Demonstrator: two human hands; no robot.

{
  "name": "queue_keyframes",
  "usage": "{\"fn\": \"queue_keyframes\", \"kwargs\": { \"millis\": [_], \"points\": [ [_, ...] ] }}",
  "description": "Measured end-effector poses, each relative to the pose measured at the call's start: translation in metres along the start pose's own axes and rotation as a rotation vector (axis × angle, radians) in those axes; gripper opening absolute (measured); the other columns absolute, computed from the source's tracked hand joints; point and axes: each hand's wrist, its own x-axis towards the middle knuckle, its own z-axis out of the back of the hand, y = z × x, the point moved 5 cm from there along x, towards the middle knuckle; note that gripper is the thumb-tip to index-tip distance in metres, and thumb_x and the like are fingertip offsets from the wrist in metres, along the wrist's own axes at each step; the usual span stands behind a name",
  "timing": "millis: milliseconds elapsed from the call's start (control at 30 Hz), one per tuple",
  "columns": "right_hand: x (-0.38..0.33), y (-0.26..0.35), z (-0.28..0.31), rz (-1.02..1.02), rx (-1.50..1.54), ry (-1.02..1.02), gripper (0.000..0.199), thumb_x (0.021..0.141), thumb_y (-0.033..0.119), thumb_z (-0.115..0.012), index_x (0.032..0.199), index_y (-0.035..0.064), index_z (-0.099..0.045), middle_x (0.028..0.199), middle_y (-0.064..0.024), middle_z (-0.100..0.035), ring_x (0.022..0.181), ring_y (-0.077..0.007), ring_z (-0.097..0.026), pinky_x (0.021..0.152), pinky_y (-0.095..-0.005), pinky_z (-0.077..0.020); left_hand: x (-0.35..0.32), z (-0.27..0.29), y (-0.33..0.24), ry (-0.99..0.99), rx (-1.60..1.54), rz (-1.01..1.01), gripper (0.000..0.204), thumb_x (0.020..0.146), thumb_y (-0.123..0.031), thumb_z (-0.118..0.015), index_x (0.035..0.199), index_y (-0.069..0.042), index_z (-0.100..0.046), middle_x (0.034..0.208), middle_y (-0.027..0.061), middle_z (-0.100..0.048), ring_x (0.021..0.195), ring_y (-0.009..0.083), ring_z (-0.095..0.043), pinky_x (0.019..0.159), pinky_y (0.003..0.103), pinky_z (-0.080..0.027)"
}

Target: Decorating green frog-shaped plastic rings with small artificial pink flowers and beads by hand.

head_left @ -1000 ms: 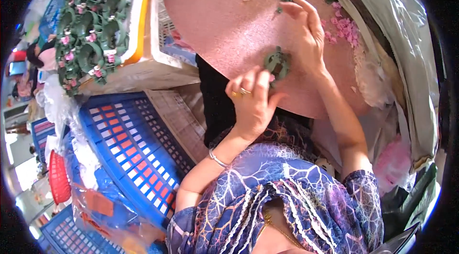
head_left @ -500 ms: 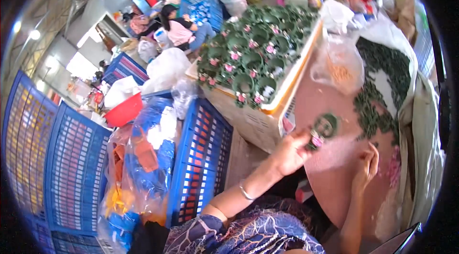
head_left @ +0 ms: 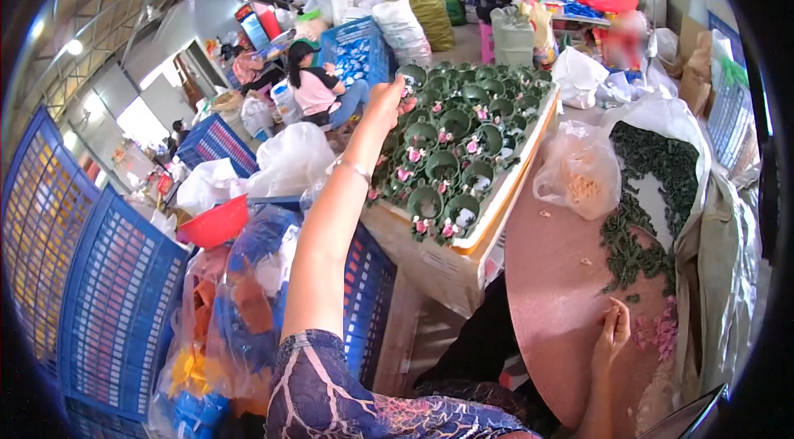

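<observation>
My left arm reaches out to the far left corner of a tray (head_left: 496, 228) full of small green cups with pink flowers. At that corner my left hand (head_left: 387, 103) is closed on a small green cup (head_left: 413, 73), partly hidden by the fingers. Over the round pinkish table, my right hand (head_left: 612, 328) hangs low with thumb and fingers pressed together; anything between them is too small to make out. Close beside it lie pink flower pieces (head_left: 657, 331) and a heap of dark green pieces (head_left: 637, 240).
A clear bag of pale orange bits (head_left: 583, 178) rests on the table (head_left: 538, 290). White sheeting (head_left: 728, 224) borders the right side. Blue crates (head_left: 120, 274) and plastic bags (head_left: 256, 274) crowd the left, with a red basin (head_left: 217, 222). Other people (head_left: 318, 83) sit farther back.
My left hand has carried the green cup from above the table up and left to the tray's far corner. My right hand has moved slightly down and left, staying over the table.
</observation>
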Motion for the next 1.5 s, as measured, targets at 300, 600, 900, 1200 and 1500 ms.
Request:
{"fn": "queue_keyframes", "kwargs": {
  "millis": [300, 600, 900, 1200, 1500],
  "points": [
    [-0.013, 0.02, 0.013, -0.016, -0.236, -0.006, 0.018, 0.102, 0.012, -0.051, 0.109, 0.0024, -0.064, 0.078, -0.0001, -0.056, 0.066, -0.0065, -0.047, 0.059, -0.0226, -0.0403, 0.044, -0.096, 0.013, -0.008, 1.433, -0.255, 0.054, 0.092, -0.05, -0.051, 0.109, -0.002, -0.069, 0.115, 0.0217, -0.067, 0.109, 0.0385, -0.064, 0.09, 0.05, -0.05],
    [-0.002, 0.043, -0.014, 0.149, -0.197, 0.05, 0.011, 0.093, 0.004, -0.06, 0.103, 0.0016, -0.066, 0.076, -0.0057, -0.064, 0.062, -0.0124, -0.061, 0.055, -0.0272, -0.0496, -0.052, -0.131, -0.057, -0.018, 1.351, -1.333, 0.042, 0.091, -0.043, -0.062, 0.103, -0.004, -0.072, 0.099, 0.0191, -0.067, 0.093, 0.0364, -0.062, 0.08, 0.045, -0.048],
    [0.012, 0.057, 0.023, 0.32, -0.373, -0.176, 0.036, 0.075, -0.015, -0.057, 0.107, 0.0001, -0.065, 0.098, -0.0143, -0.068, 0.086, -0.0242, -0.066, 0.075, -0.0352, -0.053, -0.372, -0.223, 0.12, 0.911, 0.782, -1.001, 0.026, 0.074, -0.008, -0.079, 0.099, -0.005, -0.071, 0.11, 0.0119, -0.066, 0.104, 0.0299, -0.061, 0.091, 0.04, -0.049],
    [0.023, 0.032, 0.066, 0.08, -0.325, -0.243, 0.022, 0.093, -0.004, -0.053, 0.111, -0.0004, -0.065, 0.099, -0.0061, -0.066, 0.092, -0.0121, -0.062, 0.083, -0.0247, -0.0478, -0.398, -0.143, 0.145, 0.328, 0.75, -0.978, 0.028, 0.073, -0.01, -0.081, 0.1, -0.006, -0.072, 0.111, 0.0078, -0.066, 0.102, 0.0278, -0.059, 0.093, 0.04, -0.046],
    [0.009, 0.015, 0.057, 0.102, -0.491, -0.151, 0.018, 0.096, 0.002, -0.057, 0.111, 0.001, -0.066, 0.098, -0.006, -0.069, 0.092, -0.0141, -0.065, 0.081, -0.0265, -0.0517, -0.33, -0.064, 0.091, -0.293, 1.069, -1.137, 0.03, 0.07, -0.017, -0.085, 0.094, -0.012, -0.067, 0.1, 0.0019, -0.057, 0.095, 0.0243, -0.054, 0.087, 0.041, -0.036]
  ]
}}
